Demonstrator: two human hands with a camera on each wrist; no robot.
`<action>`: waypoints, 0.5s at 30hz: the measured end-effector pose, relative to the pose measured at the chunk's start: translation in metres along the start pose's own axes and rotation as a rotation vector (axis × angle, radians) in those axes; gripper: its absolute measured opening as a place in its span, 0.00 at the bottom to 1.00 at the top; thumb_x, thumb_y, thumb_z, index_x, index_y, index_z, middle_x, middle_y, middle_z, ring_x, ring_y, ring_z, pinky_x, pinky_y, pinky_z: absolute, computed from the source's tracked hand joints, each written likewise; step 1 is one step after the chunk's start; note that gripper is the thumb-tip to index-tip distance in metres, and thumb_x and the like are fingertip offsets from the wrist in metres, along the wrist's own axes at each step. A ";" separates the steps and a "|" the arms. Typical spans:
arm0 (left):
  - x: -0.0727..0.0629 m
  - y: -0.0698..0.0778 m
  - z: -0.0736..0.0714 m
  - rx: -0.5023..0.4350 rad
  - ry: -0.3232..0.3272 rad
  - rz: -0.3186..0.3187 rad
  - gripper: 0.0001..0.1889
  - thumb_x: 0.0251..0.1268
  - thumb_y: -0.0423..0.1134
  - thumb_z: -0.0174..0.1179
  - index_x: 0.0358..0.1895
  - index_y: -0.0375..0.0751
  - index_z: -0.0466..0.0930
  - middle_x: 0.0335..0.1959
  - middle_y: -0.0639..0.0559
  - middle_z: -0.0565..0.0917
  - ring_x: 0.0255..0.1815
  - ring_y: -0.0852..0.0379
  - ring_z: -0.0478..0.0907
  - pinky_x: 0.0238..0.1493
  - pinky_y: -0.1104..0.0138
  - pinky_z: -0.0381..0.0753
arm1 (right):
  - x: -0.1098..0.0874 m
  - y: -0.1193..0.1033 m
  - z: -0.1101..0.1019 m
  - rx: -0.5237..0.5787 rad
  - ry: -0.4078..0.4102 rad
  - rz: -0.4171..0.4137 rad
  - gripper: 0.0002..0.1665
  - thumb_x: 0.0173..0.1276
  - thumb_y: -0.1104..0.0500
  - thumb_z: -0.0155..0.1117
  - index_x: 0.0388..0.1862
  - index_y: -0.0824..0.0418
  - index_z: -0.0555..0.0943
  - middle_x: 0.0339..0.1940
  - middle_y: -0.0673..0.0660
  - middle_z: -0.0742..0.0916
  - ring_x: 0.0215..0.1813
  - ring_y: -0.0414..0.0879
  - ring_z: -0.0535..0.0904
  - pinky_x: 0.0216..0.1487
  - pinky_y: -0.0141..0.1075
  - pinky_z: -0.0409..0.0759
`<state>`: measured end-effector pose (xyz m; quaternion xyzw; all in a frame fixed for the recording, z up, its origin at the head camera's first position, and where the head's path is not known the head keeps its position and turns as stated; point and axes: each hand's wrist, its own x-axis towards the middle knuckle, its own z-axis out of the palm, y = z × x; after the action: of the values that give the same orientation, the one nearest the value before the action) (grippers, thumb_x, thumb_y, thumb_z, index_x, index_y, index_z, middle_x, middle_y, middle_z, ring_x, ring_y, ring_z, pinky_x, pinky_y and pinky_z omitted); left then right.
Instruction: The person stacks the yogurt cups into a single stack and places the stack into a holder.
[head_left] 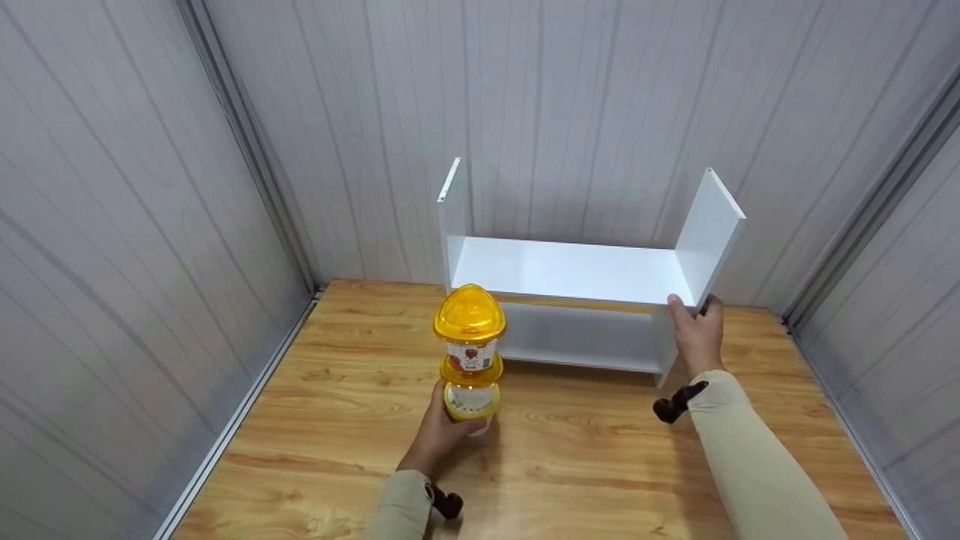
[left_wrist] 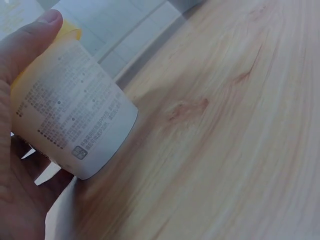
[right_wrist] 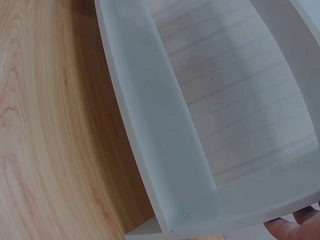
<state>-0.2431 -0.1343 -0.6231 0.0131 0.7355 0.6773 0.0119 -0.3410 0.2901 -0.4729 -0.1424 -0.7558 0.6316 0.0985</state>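
Note:
In the head view my left hand [head_left: 442,431] grips the lowest cup of an upright stack of plastic cups with yellow lids [head_left: 471,356], a domed yellow lid on top. The left wrist view shows a printed white cup [left_wrist: 75,110] between thumb and fingers, its base close over the wood. A white two-tier shelf [head_left: 570,270] stands behind the stack, with upright panels at both ends. My right hand [head_left: 699,334] holds its right side panel, thumb at the front edge. In the right wrist view fingertips [right_wrist: 290,229] touch the panel's edge; the rest of that hand is out of frame.
The shelf stands on a wood-grain table [head_left: 337,420], near the pale back wall [head_left: 375,135]. Side walls [head_left: 112,262] with metal edging rise at left and right. The cup stack overlaps the shelf's lower left part in the head view.

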 end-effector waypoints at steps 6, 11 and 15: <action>0.001 0.001 0.001 0.002 0.007 -0.021 0.59 0.47 0.41 0.81 0.80 0.55 0.48 0.74 0.49 0.67 0.75 0.43 0.62 0.76 0.42 0.56 | 0.000 0.001 0.001 0.008 0.010 -0.021 0.55 0.73 0.37 0.58 0.84 0.57 0.42 0.83 0.61 0.55 0.81 0.55 0.52 0.79 0.48 0.56; -0.001 0.002 0.003 -0.006 0.010 -0.025 0.58 0.47 0.42 0.81 0.80 0.55 0.49 0.73 0.50 0.68 0.74 0.44 0.63 0.76 0.42 0.57 | -0.002 0.002 0.002 0.007 0.014 -0.026 0.55 0.73 0.36 0.58 0.84 0.56 0.43 0.83 0.61 0.56 0.81 0.55 0.52 0.79 0.48 0.56; -0.001 0.002 0.005 0.007 0.003 0.004 0.57 0.50 0.41 0.80 0.80 0.53 0.49 0.72 0.48 0.69 0.73 0.44 0.65 0.75 0.43 0.59 | -0.002 0.003 0.003 0.004 0.021 -0.050 0.54 0.73 0.37 0.58 0.84 0.58 0.43 0.82 0.61 0.57 0.81 0.54 0.53 0.79 0.47 0.56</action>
<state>-0.2418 -0.1290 -0.6218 0.0135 0.7377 0.6749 0.0096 -0.3401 0.2870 -0.4763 -0.1298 -0.7567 0.6290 0.1224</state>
